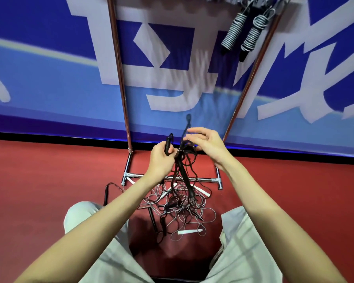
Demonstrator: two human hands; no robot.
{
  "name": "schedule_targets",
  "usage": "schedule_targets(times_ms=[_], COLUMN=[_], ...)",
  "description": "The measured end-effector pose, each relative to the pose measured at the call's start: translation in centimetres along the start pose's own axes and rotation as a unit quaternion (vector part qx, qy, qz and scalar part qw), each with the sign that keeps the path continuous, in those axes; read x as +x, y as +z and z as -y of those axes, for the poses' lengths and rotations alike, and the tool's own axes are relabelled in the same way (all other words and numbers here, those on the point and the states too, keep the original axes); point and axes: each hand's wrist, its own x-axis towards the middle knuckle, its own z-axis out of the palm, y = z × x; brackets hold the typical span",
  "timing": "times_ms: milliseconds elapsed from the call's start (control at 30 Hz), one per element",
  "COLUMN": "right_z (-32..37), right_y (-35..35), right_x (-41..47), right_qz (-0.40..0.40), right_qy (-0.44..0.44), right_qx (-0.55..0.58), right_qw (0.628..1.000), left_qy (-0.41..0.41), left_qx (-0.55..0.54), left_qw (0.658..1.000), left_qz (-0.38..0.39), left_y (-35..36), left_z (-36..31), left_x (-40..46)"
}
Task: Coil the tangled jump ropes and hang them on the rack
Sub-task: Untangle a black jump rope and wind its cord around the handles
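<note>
Gripping a black handle point(168, 147), left hand point(160, 158); right hand point(205, 145) pinches dark rope point(181, 170) with loosely curled fingers. Tangle point(178, 207) on floor before rack point(119, 78). Best: draw strands free slowly, keeping loops even.

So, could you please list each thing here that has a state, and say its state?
left hand: grips a black handle, upright.
right hand: fingers curled around black rope.
black rope: partly lifted, still tangled.
rope pile: tangled on the red floor.
white handle: lying flat on the floor.
rack: standing, two coiled ropes hung at the top.
</note>
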Motion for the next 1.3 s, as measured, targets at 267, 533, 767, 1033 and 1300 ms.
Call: schedule_targets(times_ms=[267,533,767,1033,1300], right_z=[-0.9,-4.0,-4.0,-2.3,-2.4], right_y=[0.4,1.6,1.9,1.7,1.8], right_x=[-0.5,-1.3,-1.5,-1.6,-0.3], right_qz=[-0.107,0.011,0.096,0.062,0.091], right_qy=[-0.098,-0.106,-0.096,-0.116,-0.091], right_qx=[-0.039,-0.273,-0.342,-0.419,-0.313], right_qw=[0.989,0.956,0.930,0.899,0.941], left_qy=[0.009,-0.045,-0.058,-0.011,0.032], left_qx=[0.003,-0.108,-0.096,0.026,0.019], left_qw=[0.999,0.992,0.991,0.996,0.999], left_qz=[-0.044,-0.048,-0.072,-0.090,-0.035], left_y=[-0.8,-1.8,-2.7,-4.6,-4.9], left_z=[-0.2,-0.9,-0.5,0.4,0.3], left_x=[0.0,-0.1,0.1,0.1,-0.8])
